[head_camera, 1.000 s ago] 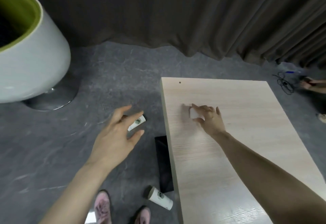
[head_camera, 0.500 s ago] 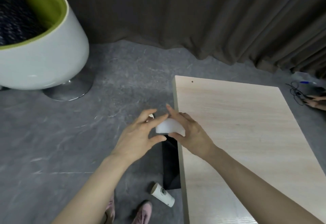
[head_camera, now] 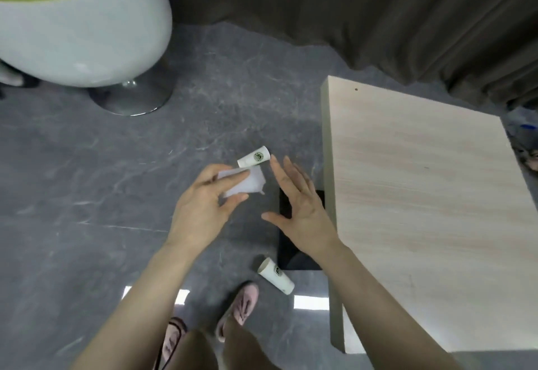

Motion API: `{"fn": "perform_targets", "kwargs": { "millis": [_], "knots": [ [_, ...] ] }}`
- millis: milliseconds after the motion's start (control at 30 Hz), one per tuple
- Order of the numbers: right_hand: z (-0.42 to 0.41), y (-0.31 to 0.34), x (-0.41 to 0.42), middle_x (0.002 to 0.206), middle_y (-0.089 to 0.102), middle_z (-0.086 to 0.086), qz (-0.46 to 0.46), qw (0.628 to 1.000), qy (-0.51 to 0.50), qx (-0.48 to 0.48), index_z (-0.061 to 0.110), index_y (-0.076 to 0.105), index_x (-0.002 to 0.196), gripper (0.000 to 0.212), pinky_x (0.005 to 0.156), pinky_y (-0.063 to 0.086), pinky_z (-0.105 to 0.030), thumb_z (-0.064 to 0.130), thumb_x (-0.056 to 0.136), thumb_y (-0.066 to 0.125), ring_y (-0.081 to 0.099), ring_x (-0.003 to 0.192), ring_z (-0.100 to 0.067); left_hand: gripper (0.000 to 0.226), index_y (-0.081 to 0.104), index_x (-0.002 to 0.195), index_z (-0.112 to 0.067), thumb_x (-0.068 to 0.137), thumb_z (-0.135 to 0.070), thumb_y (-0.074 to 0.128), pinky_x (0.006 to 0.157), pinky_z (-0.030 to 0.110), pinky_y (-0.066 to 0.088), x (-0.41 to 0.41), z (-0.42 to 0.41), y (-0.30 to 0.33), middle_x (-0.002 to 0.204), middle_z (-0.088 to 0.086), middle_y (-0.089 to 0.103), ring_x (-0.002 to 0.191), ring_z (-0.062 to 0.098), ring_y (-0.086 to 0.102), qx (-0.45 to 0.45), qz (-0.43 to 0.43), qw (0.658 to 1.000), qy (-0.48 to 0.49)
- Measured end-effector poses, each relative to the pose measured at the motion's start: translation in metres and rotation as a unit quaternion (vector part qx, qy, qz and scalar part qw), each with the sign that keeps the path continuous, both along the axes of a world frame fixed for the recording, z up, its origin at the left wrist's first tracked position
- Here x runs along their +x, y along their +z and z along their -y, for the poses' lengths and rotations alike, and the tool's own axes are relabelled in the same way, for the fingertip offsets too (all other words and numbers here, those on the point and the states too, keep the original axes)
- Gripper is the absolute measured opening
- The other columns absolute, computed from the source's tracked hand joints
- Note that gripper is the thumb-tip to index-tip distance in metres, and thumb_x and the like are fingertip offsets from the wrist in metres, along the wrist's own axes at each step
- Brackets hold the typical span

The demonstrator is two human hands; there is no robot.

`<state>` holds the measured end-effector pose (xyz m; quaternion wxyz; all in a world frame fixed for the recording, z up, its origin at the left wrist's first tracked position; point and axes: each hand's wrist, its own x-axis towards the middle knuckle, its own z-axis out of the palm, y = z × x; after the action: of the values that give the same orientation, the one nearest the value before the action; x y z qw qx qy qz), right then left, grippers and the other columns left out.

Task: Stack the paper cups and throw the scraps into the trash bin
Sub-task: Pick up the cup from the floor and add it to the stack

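Observation:
My left hand (head_camera: 203, 209) pinches a white paper scrap (head_camera: 246, 182) between thumb and fingers, held above the grey floor. My right hand (head_camera: 302, 209) hovers just right of the scrap with fingers spread and holds nothing. Beyond the scrap, a white paper cup with a green logo (head_camera: 254, 157) lies on its side on the floor. A second paper cup (head_camera: 276, 275) lies on its side near my feet. A black bin (head_camera: 286, 253) stands on the floor against the table's left edge, partly hidden by my right hand.
A light wooden table (head_camera: 422, 209) fills the right side. A large white chair with a green rim (head_camera: 84, 35) on a chrome base stands at the far left. A dark curtain (head_camera: 349, 5) hangs behind. My pink shoes (head_camera: 241, 305) are at the bottom.
The scrap went from the table into both hands, and now only my left hand holds it, moved left off the table. My right hand has let go and opened. The view shifted left.

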<state>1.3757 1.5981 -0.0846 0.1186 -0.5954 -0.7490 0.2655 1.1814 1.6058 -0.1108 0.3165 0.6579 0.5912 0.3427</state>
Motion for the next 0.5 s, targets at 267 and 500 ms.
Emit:
{"fn": "perform_targets", "kwargs": {
  "millis": [267, 500],
  "knots": [
    [0.104, -0.139, -0.058, 0.161, -0.011, 0.007, 0.023, 0.99, -0.086, -0.113, 0.057, -0.018, 0.14, 0.104, 0.119, 0.003, -0.041, 0.046, 0.081, 0.068, -0.016, 0.144, -0.01, 0.034, 0.068, 0.114, -0.03, 0.08, -0.028, 0.072, 0.07, 0.036, 0.054, -0.054, 0.053, -0.082, 0.115, -0.013, 0.053, 0.094, 0.005, 0.051, -0.013, -0.021, 1.0, -0.01],
    [0.16, -0.275, -0.035, 0.159, -0.02, 0.006, 0.143, 0.961, -0.104, -0.213, 0.061, -0.044, 0.119, 0.114, 0.118, -0.001, -0.037, 0.046, 0.084, 0.064, -0.017, 0.147, -0.02, 0.034, 0.068, 0.111, -0.036, 0.078, -0.044, 0.06, 0.063, 0.032, 0.054, -0.079, 0.09, -0.173, 0.114, -0.013, 0.055, 0.088, 0.006, 0.056, -0.039, -0.058, 0.998, -0.006]
  ]
}}
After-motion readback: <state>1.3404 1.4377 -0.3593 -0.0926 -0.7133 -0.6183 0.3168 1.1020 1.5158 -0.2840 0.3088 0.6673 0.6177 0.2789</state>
